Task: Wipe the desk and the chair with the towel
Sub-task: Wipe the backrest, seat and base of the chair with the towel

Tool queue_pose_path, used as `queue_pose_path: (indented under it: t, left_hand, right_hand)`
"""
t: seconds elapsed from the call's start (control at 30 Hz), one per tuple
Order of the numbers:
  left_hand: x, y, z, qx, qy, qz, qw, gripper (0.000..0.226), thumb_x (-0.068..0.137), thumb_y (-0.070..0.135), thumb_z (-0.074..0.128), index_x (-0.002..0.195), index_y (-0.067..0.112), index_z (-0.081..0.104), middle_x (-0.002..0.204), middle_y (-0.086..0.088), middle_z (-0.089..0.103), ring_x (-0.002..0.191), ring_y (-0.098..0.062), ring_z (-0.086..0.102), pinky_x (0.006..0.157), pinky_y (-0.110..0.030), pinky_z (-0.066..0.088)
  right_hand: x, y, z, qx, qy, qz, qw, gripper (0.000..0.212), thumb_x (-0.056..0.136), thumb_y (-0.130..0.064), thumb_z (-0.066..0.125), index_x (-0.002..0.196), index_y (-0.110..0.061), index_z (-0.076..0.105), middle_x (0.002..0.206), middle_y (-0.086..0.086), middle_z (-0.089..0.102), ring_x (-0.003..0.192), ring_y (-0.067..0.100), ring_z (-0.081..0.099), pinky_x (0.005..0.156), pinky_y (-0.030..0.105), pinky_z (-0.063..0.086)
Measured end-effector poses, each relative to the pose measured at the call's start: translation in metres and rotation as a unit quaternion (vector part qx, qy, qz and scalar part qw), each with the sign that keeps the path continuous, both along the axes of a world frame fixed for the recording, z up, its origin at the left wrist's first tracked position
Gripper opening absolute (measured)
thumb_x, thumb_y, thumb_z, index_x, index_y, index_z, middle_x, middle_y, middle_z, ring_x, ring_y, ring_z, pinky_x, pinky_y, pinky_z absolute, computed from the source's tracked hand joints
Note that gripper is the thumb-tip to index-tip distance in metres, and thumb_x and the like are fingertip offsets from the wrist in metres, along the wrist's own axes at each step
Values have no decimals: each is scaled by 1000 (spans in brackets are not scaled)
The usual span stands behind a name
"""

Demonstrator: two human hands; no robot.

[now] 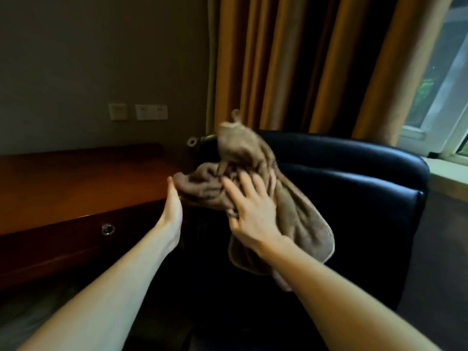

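Both my hands are open: right hand (pixel 253 214) and left hand (pixel 173 209) touch the bunched brown towel (pixel 301 221). I should fold it flat before wiping the black chair (pixel 354 178).

two pale wall plates (pixel 151 112) are sitting on the beige wall (pixel 76 59), up and left of the left hand (pixel 174 201). orange curtains (pixel 291 59) are hanging above the right hand (pixel 253 211). a window (pixel 445 97) is letting in daylight far right of it, a pale sill (pixel 445 171) running just below.
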State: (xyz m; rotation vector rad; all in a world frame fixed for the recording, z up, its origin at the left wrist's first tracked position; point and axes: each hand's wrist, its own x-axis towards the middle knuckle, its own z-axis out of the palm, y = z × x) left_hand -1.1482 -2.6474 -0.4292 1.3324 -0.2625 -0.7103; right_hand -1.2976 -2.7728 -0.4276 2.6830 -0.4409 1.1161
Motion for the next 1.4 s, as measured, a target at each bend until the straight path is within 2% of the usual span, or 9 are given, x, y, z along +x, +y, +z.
queue_pose_path:
  t: [0.17,0.37,0.5,0.6,0.7,0.83,0.97,1.23,1.4]
  left_hand:
    - [-3,29,-4,-4,-24,-41,999,99,91,86,14,125,12,69,96,-11,79,91,-22,76,91,-42,52]
    - [-17,68,5,15,-82,-37,996,91,95,80,17,148,13,51,149,-8,55,139,-23,48,122,-45,25]
    - [-31,105,9,37,-106,-15,994,85,99,76,18,146,14,52,151,-9,53,138,-24,49,120,-45,26]
    - [-42,135,11,37,-105,19,994,79,103,68,17,146,12,51,128,-4,61,99,-12,59,99,-34,34]
    - [-54,170,11,41,-105,27,993,75,105,65,17,149,13,49,129,-4,61,105,-14,60,90,-29,38]
    - [-80,230,10,44,-102,58,992,93,90,87,27,156,23,40,145,7,46,143,-23,40,116,-40,26]
    - [-106,276,-7,80,-177,140,971,70,94,80,32,126,21,52,120,12,55,123,-17,48,104,-41,35]
    - [-186,376,-30,96,-330,247,906,66,99,73,32,85,17,64,83,2,65,79,-14,60,77,-41,46]
    - [-245,432,-38,37,-651,188,735,58,101,60,44,62,18,56,54,6,52,51,-8,53,49,-35,42]
  right_hand:
    - [-12,64,-121,43,194,167,966,56,78,-28,45,124,-11,73,124,15,72,125,28,51,118,35,30]
    - [-59,84,-168,-33,455,191,869,42,95,-24,39,108,-13,77,122,10,72,126,32,61,120,38,21]
    - [-89,92,-103,21,275,167,947,24,80,-27,56,101,-20,66,100,3,68,96,29,65,92,38,39]
    - [-112,99,-32,132,60,123,982,35,77,-15,52,108,-16,67,103,7,69,96,35,61,87,42,45]
    - [-136,113,18,263,-135,50,954,36,86,-4,49,118,-15,62,106,11,69,100,33,61,86,38,45]
    - [-169,149,57,393,-288,13,873,30,100,-2,47,124,-14,60,114,-2,62,104,14,53,92,22,37]
    - [-191,177,68,479,-348,-4,806,25,106,-13,42,124,-18,58,113,-1,56,106,17,51,97,29,39]
    - [-225,243,50,503,-339,-15,795,35,107,-21,41,139,-16,56,120,-1,60,107,18,56,98,33,45]
    - [-266,278,77,515,-385,-20,766,42,101,-26,44,136,-13,60,128,7,65,116,27,61,106,40,48]
